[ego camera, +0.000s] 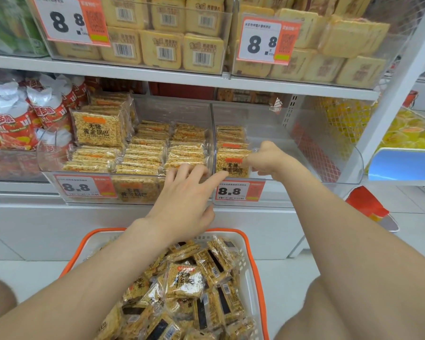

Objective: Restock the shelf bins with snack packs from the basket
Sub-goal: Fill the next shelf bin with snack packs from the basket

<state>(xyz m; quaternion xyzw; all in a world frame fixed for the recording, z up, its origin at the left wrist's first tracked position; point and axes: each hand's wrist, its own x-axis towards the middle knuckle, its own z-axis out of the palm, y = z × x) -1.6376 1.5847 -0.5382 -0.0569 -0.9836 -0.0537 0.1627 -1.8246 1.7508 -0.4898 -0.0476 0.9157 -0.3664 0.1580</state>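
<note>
Loading the right bin [304,133] is the step in hand; it encloses the right hand [272,158] and stands mostly unfilled. The basket [252,266], below both wrists, holds many packs [184,280]. The right hand grips one pack [231,165] upright at the bin front. The left hand [184,192], fingers spread, lies just left of it. Next: release, reach down. Left-hand contact with the pack is unclear.

Basket [250,251], near end off-frame.

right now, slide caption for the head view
Right hand holds a snack pack upright in the right bin, open left hand beside it, basket below
</note>
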